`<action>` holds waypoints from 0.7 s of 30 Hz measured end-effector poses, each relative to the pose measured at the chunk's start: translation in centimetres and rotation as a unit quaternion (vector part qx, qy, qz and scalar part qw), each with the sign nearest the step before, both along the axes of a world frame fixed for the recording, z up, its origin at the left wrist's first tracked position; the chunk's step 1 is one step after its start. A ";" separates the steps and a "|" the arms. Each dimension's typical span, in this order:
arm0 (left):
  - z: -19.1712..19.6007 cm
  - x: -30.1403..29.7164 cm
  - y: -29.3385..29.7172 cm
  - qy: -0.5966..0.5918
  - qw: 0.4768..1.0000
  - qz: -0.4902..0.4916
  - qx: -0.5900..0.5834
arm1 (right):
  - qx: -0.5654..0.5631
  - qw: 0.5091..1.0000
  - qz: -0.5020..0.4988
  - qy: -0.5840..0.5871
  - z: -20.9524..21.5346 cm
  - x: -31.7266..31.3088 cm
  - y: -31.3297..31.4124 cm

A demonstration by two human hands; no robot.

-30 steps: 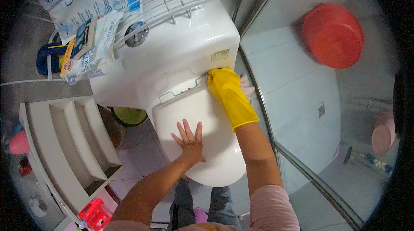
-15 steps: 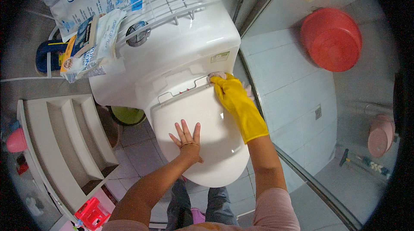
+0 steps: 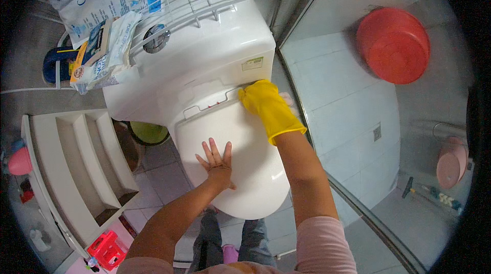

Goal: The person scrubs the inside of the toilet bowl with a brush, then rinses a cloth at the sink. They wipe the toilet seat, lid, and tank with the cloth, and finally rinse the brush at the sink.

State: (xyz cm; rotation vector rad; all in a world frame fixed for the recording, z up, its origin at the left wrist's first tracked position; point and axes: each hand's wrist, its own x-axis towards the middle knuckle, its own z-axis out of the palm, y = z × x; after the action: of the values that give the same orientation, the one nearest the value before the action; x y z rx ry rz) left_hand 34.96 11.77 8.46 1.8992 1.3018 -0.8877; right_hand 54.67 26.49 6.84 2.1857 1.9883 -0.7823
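My bare left hand point(image 3: 219, 165) lies flat on the closed white toilet lid point(image 3: 255, 184), its fingers spread. A yellow rubber glove point(image 3: 271, 110) covers my right hand point(image 3: 261, 97), which is closed at the lid's right rear corner, by the hinge. A pale pinkish cloth point(image 3: 287, 99) pokes out beside the glove; the rest of it is hidden under the hand. Just left of the glove, a thin wire-like handle point(image 3: 202, 109) runs along the hinge line. Behind it rises the white toilet tank point(image 3: 204, 44) with a round flush button point(image 3: 156, 39).
A white wire rack point(image 3: 215, 3) and packs of cotton tissues point(image 3: 105, 51) sit over the tank. Left stands a white shelf unit point(image 3: 48, 156), near a green-lined bin point(image 3: 148, 132). On the right, a glass partition's metal rail point(image 3: 353, 207) borders a shower area with a red basin point(image 3: 393, 45).
My gloved right hand has moved forward and slightly left, bending further over the lid's rear corner. My left hand stays flat on the lid. The whole view has shifted slightly.
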 end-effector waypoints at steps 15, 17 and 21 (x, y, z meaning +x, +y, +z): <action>0.7 -0.3 0.4 -0.003 1.000 -0.001 -0.002 | 0.003 0.995 -0.085 0.057 1.0 1.1 -1.5; 0.8 -0.4 0.3 -0.015 1.000 0.007 0.000 | 0.005 0.993 -0.103 0.052 0.9 0.9 -1.7; 0.7 -0.5 -0.1 -0.028 0.999 0.009 0.018 | 0.083 0.974 -0.203 0.061 -1.3 1.0 -3.8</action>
State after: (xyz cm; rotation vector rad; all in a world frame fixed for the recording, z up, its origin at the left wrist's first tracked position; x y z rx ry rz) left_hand 34.47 11.69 9.18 1.9242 1.3071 -0.8002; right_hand 55.72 22.72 5.50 2.7588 1.7292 -0.8360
